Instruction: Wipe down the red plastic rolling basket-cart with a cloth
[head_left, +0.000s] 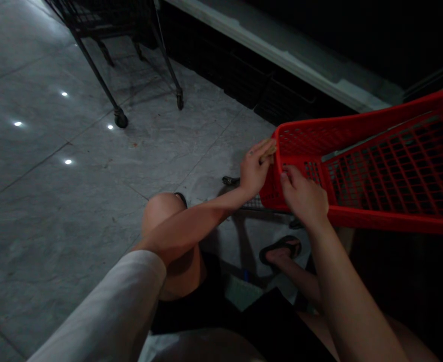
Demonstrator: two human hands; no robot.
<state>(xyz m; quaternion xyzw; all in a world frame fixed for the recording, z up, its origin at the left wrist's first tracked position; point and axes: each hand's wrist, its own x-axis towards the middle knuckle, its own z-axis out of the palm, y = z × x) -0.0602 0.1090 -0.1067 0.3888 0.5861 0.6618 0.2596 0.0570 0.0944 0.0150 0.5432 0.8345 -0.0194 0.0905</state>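
We are down low on a grey stone-tile floor [56, 226] that shines with small spots of reflected white light, with the legs and casters of a dark wire shopping cart [93, 75] up to our left and black crates [244, 75] along a pale ledge [282, 55]. Our bare knee [161, 213] rises in front of us, and a foot in a black sandal [282, 247] rests on the tiles. The red plastic mesh basket [357, 123] is held up off the floor at our right, tilted, with one corner between our hands. Our left hand [257, 168], below a white sleeve [104, 306], is mostly closed, its fingers pinching a small tan piece [268, 153] against the outside of that corner. Our right hand [302, 193] is curled, its fingertips [285, 173] on the mesh near the same corner. What the tan piece is, we cannot tell. Working close together at one corner like this, we do best to keep the light basket braced and our grip firm, so it does not twist.
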